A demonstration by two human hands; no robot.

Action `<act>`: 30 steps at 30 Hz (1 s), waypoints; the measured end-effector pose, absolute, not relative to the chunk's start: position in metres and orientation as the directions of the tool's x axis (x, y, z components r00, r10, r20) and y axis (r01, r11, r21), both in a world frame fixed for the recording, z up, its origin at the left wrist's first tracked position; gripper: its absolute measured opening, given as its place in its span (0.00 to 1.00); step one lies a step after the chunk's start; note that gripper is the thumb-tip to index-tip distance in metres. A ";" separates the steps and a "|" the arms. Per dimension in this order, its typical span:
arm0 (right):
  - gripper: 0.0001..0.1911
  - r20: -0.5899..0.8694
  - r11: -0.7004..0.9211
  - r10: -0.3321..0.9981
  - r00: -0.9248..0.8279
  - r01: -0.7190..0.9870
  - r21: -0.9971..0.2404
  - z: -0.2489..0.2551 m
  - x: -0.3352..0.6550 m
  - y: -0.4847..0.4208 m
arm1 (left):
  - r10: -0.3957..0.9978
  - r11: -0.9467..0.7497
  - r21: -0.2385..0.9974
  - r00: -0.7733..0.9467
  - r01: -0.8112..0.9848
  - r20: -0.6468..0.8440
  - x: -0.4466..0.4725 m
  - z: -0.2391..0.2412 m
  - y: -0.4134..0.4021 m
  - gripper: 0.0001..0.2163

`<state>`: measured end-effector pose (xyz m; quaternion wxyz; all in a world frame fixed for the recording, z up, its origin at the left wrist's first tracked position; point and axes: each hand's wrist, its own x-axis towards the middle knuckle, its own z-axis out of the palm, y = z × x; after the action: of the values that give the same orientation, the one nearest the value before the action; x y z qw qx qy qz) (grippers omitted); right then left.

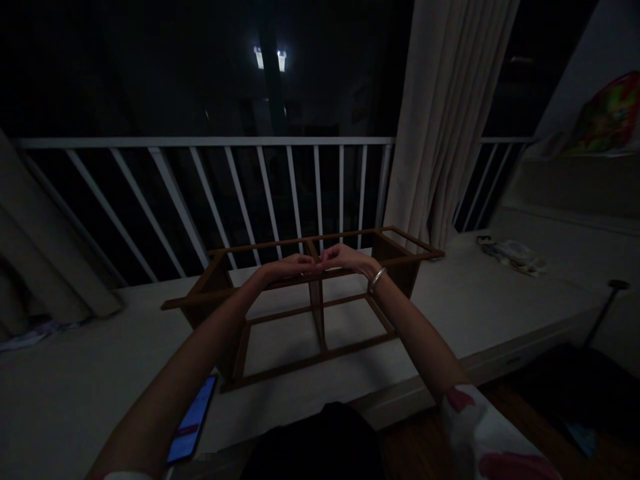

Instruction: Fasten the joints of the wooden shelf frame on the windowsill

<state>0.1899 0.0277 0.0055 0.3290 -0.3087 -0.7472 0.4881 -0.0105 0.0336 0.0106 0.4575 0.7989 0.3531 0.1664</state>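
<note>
A brown wooden frame, an open shelf skeleton lying on its side, rests on a pale platform before a railing. Both of my hands meet at the frame's near top bar by its central upright. My left hand lies over the bar with its fingers curled down on it. My right hand, with a silver bangle at the wrist, curls over the same spot, fingertips touching the left hand's. In the dim light I cannot see whether anything small sits between the fingers.
A white railing runs behind the frame against a dark window. A pale curtain hangs at the right, another at the far left. A lit phone lies by my left forearm. Crumpled cloth lies on the platform at right.
</note>
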 end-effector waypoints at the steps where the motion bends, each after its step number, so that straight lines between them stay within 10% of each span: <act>1: 0.13 0.190 0.332 0.781 -0.595 0.137 -0.933 0.006 0.190 0.027 | 0.701 -0.340 0.857 0.712 0.388 -0.044 -0.011 0.012 0.033 0.14; 30: 0.18 0.186 0.394 0.748 -0.637 0.202 -0.896 0.003 0.192 0.028 | 0.648 -0.529 0.770 0.756 0.356 0.096 -0.009 0.015 0.030 0.13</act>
<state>0.1919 0.0285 0.0032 0.2979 -0.3045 -0.7800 0.4583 -0.0088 0.0302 0.0149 0.3861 0.8537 0.2939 0.1891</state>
